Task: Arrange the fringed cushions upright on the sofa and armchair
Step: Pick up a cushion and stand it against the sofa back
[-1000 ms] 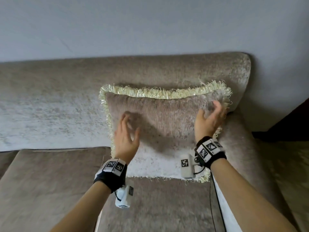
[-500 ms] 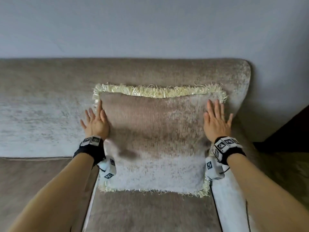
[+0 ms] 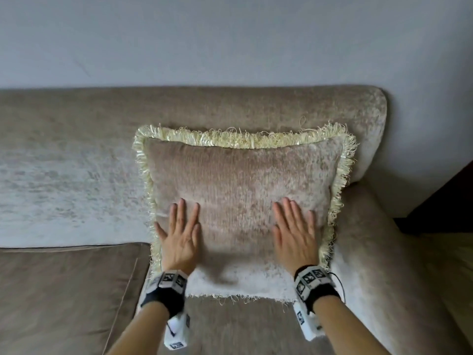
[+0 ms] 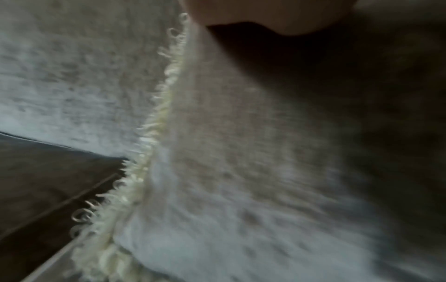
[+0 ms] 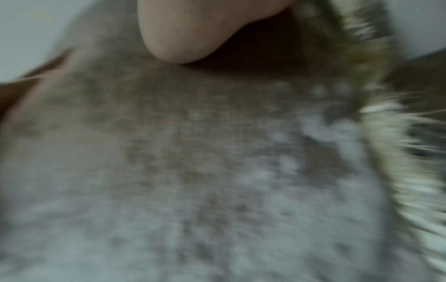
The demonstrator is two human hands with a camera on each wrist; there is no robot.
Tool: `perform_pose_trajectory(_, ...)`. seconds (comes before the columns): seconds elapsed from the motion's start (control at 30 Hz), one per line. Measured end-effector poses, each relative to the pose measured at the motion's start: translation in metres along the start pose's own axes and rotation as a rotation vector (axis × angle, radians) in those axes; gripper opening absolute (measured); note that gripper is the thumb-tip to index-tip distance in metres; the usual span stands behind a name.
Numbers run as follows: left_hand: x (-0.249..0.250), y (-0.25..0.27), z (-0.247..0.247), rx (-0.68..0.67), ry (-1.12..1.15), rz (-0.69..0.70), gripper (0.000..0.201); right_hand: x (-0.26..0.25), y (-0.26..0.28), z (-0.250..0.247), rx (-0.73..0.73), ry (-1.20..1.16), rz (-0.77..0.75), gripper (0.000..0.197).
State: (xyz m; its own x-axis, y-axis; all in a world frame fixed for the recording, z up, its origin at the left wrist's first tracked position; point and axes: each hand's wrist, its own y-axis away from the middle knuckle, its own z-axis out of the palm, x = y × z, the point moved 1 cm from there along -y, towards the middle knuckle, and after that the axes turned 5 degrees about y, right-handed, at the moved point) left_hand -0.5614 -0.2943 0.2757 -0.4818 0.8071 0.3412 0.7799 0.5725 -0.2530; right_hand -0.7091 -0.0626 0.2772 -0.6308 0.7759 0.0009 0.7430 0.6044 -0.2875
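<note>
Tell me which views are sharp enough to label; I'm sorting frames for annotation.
Head view: mostly sharp, the fringed cushion well lit, slight blur on the left hand and right hand. Left wrist view: soft, dark shadow under the palm. Right wrist view: heavily motion-blurred, the fringe smeared into streaks.

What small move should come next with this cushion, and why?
Probably lift both palms off. The cushion already stands upright against the sofa back in the corner by the armrest, with the left hand and right hand flat on its lower face, holding nothing.
</note>
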Motion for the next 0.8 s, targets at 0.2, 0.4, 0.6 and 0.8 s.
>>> perform_pose_trajectory(0.2,-0.046,0.01,-0.004,0.125,0.318,-0.505,0.052,0.068,0.037,0.017,-0.007,-0.481,0.75,0.066)
perform_pose_trajectory(0.4,0.025,0.077,0.006,0.118,0.845,-0.956,0.057,-0.045,0.097,0.028,-0.068,-1.083,1.036,0.07)
perform_pose_trajectory(0.6,-0.02,0.044,0.069,0.018,0.982,-1.247,0.097,-0.048,0.063,0.051,-0.221,-1.232,1.128,0.081)
perform_pose_trajectory(0.8,-0.018,0.031,0.017,-0.153,1.323,-1.278,0.08,-0.003,0.052,0.062,-0.127,-1.302,1.158,0.068)
